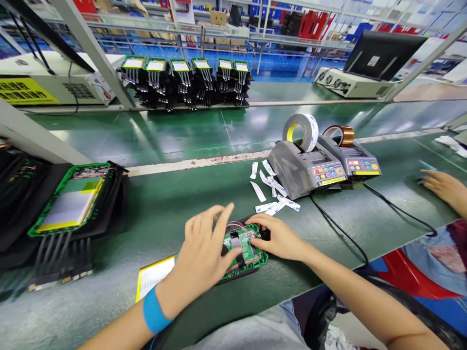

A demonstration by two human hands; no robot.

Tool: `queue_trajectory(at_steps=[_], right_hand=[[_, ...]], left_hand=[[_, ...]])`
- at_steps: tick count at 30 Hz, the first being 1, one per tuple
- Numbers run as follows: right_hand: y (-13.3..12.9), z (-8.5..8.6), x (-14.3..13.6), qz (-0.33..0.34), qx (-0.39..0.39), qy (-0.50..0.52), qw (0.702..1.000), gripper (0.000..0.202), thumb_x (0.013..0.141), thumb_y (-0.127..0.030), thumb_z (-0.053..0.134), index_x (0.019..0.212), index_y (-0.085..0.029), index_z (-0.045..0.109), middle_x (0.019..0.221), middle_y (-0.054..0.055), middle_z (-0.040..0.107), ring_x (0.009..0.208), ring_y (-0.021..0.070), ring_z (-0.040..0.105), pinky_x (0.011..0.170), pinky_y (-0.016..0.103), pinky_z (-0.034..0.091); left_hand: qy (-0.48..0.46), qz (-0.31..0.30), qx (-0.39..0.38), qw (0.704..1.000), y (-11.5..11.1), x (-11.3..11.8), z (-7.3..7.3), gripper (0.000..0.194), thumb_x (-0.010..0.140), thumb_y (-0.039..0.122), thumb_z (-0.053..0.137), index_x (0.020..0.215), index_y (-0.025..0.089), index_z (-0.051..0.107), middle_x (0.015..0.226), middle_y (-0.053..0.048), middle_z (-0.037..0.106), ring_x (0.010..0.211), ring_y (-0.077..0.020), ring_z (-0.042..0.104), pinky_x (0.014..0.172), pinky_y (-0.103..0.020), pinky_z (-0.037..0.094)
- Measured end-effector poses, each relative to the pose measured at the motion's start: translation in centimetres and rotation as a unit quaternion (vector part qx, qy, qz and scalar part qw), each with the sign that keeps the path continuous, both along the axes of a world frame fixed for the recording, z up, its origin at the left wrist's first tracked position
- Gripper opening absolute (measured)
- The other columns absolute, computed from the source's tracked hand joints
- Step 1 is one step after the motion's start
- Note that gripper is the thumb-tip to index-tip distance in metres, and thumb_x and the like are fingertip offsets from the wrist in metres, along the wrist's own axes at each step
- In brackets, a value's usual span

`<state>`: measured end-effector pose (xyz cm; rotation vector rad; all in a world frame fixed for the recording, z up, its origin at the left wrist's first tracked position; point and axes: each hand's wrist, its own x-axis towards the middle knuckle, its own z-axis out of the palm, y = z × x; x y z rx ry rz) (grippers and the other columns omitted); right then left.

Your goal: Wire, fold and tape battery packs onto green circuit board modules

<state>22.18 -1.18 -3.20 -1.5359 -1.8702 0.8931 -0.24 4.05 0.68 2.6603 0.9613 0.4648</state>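
Green counter [175, 204]: your left hand [204, 253] hovers open, right hand [280, 238] presses the green board [244, 248] flat; keep those red wires [237, 226] unpinched.

The glossy green workbench [175, 141] carries a small green-framed circuit board assembly [245, 250] at its near edge, beside a flat silver-and-yellow battery pack [153, 275]. Two grey tape dispensers [310, 167] stand further right, cut white tape strips [272, 192] lying just beside them. Black trays [73, 206] rest at left.
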Motion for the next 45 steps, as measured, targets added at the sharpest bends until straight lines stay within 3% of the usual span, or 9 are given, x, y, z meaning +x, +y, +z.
queue_trajectory(at_steps=[4,6,9,13,17,23,28,40,45], right_hand=[[0.1,-0.5,0.3,0.007,-0.008,0.016,1.0,0.035,0.08,-0.025,0.066,0.114,-0.024,0.059,0.106,0.002,0.063,0.083,0.0142,0.055,0.076,0.028,0.046],[0.1,-0.9,0.6,0.011,-0.008,0.032,0.999,0.033,0.083,-0.028,0.063,0.116,-0.024,0.059,0.108,0.003,0.062,0.084,0.0143,0.056,0.075,0.028,0.046],[0.0,-1.5,0.8,0.013,-0.017,0.065,0.998,0.032,0.086,-0.031,0.059,0.118,-0.024,0.058,0.112,0.004,0.061,0.089,0.015,0.058,0.075,0.027,0.048],[-0.1,-1.9,0.4,-0.007,-0.005,0.068,0.998,0.031,0.088,-0.03,0.056,0.118,-0.023,0.058,0.112,0.005,0.062,0.087,0.014,0.059,0.073,0.026,0.049],[-0.1,-1.9,-0.5,-0.045,0.032,0.01,0.998,0.026,0.087,-0.019,0.051,0.111,-0.021,0.06,0.104,0.004,0.064,0.078,0.0122,0.059,0.071,0.026,0.049],[0.3,-1.6,-1.8,-0.083,0.043,-0.06,0.994,0.027,0.077,-0.006,0.048,0.098,-0.018,0.059,0.093,0.004,0.063,0.082,0.0158,0.059,0.073,0.028,0.048],[0.9,-1.4,-2.1,-0.087,0.03,-0.102,0.991,0.026,0.072,-0.004,0.045,0.091,-0.018,0.056,0.089,0.004,0.061,0.084,0.0187,0.057,0.077,0.031,0.044],[1.1,-1.2,-2.1,-0.071,0.022,-0.159,0.985,0.026,0.073,-0.007,0.045,0.093,-0.02,0.054,0.089,0.003,0.06,0.081,0.0181,0.054,0.071,0.03,0.042],[0.5,0.3,-1.9,0.01,0.106,-0.171,0.979,0.024,0.085,-0.012,0.047,0.105,-0.02,0.058,0.105,0.007,0.06,0.1,0.021,0.049,0.091,0.037,0.041]], left_hand=[[0.022,-0.037,-0.022,0.999,2.0,0.7,0.1,0.009,0.09,0.024,0.053,0.09,0.019,0.061,0.107,-0.006,0.058,0.102,-0.0247,0.05,0.087,-0.043,0.036],[0.021,-0.064,-0.047,0.997,2.3,0.0,0.4,0.016,0.093,0.026,0.048,0.082,0.021,0.059,0.087,0.001,0.062,0.084,-0.0174,0.053,0.079,-0.036,0.039],[0.005,-0.066,-0.068,0.996,2.3,-1.8,0.4,0.016,0.095,0.029,0.047,0.085,0.023,0.058,0.074,0.004,0.06,0.073,-0.0149,0.052,0.07,-0.031,0.039],[-0.03,-0.06,-0.034,0.997,2.2,-3.9,-0.7,0.014,0.094,0.027,0.047,0.102,0.023,0.058,0.079,0.003,0.06,0.076,-0.015,0.052,0.07,-0.028,0.04],[0.032,-0.112,0.008,0.993,2.1,-4.6,-1.2,0.021,0.095,0.018,0.042,0.112,0.022,0.055,0.082,0.0,0.057,0.077,-0.0161,0.049,0.073,-0.03,0.04],[0.166,-0.2,0.093,0.961,2.2,-3.5,0.1,0.04,0.091,0.007,0.041,0.128,0.02,0.049,0.08,-0.002,0.053,0.077,-0.0193,0.046,0.074,-0.034,0.038],[0.242,-0.242,0.168,0.924,2.3,-2.0,0.6,0.041,0.088,0.005,0.044,0.126,0.016,0.053,0.077,-0.003,0.053,0.075,-0.0211,0.046,0.069,-0.035,0.034],[0.313,-0.199,0.145,0.917,2.2,-0.4,0.0,0.054,0.082,0.009,0.051,0.133,0.026,0.048,0.081,-0.006,0.054,0.075,-0.0232,0.048,0.065,-0.034,0.032],[0.306,-0.179,0.16,0.921,1.5,-0.5,-0.1,0.05,0.084,0.01,0.047,0.132,0.023,0.049,0.081,-0.007,0.053,0.077,-0.0245,0.048,0.065,-0.035,0.032]])
